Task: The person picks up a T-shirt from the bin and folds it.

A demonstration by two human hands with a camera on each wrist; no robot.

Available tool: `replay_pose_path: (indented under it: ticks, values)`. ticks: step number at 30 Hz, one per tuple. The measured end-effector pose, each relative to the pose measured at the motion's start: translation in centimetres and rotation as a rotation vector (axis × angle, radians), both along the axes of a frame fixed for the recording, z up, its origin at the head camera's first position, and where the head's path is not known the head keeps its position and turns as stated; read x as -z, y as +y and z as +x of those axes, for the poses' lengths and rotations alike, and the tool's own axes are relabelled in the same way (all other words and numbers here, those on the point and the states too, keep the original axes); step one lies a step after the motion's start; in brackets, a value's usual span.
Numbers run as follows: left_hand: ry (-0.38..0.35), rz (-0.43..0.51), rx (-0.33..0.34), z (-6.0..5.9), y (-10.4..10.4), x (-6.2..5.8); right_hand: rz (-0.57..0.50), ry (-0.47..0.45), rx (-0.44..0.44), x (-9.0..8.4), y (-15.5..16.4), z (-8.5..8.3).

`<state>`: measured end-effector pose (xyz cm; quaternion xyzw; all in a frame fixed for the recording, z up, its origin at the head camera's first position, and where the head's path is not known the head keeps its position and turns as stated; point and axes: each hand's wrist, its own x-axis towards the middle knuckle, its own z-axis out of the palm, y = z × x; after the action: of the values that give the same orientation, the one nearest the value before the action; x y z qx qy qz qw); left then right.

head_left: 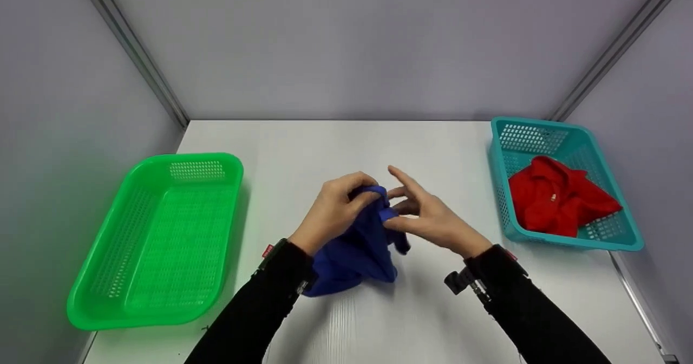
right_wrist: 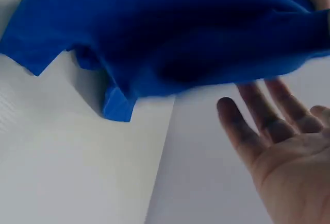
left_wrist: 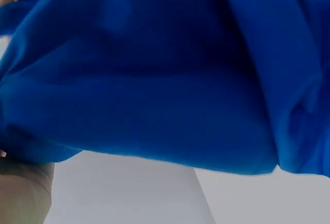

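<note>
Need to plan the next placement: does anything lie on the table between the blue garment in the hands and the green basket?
Nothing visible does. The left hand grips the blue garment at the table's middle; the bare white strip toward the green basket holds no object.

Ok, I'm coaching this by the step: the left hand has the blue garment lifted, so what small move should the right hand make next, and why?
Probably close the right hand on the blue garment: its fingers are spread open beside the cloth, while only the left hand grips the bunched top.
</note>
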<state>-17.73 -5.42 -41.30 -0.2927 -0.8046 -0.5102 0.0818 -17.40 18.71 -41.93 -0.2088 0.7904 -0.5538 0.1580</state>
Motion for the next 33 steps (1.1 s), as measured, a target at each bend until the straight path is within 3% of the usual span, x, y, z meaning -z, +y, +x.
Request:
replay_pose_path:
  ticks: [3,5,9,11,13,15,19,21,23,28,33]
  values:
    - [-0.026,-0.009,0.051,0.2,0.5,0.2,0.1,0.107,0.048,0.4,-1.0,0.1]
    - [-0.07,0.023,0.034,0.2,0.4,0.4,0.092,0.123,0.128,0.7,-1.0,0.0]
    - [-0.124,0.066,-0.107,0.4,-0.5,1.3,-0.05,0.018,0.247,1.1,0.1,-0.2]
    - [-0.132,0.032,-0.143,0.8,-1.0,2.0,-0.107,-0.045,0.279,1.5,0.7,-0.3]
    - [-0.148,-0.052,-0.11,1.4,-1.3,3.0,-0.142,-0.094,0.297,1.8,1.1,-0.4]
    - [-0.181,-0.202,-0.037,2.1,-1.5,4.3,-0.164,-0.132,0.314,2.2,1.4,-0.5]
    - [-0.244,-0.634,0.081,3.7,-1.8,7.2,-0.136,-0.191,0.368,3.1,2.2,-0.5]
    - [-0.215,-0.837,0.094,4.5,-2.3,8.7,-0.074,-0.233,0.404,3.6,2.9,-0.3]
    - [-0.134,-0.982,0.079,5.1,-3.0,10.2,0.011,-0.287,0.429,4.2,3.7,-0.2]
    - [0.094,-1.145,0.005,5.8,-4.9,12.3,0.202,-0.43,0.356,6.3,6.2,0.3]
    - [0.133,-1.156,-0.031,5.9,-5.6,13.1,0.32,-0.486,0.223,8.2,7.9,1.0]
